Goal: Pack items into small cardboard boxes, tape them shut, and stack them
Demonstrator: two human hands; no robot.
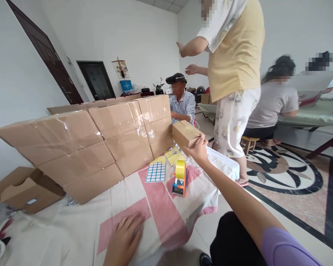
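Note:
My right hand (pixel 198 149) is stretched far forward and grips a small taped cardboard box (pixel 184 133) at its near corner, beside the right end of a stack of taped cardboard boxes (pixel 100 140). My left hand (pixel 124 238) rests flat, fingers spread, on the pink-and-white cloth (pixel 155 207) near the front edge. A tape dispenser (pixel 180 178) with a yellow roll stands on the cloth between my hands, next to a sheet of blue labels (pixel 155 172) and yellow label sheets (pixel 174 155).
An open empty carton (pixel 24 188) lies at the left. A person in a yellow top (pixel 233 74) stands close on the right. One seated person (pixel 181 99) is behind the boxes, others sit at a table (pixel 310 116) on the right.

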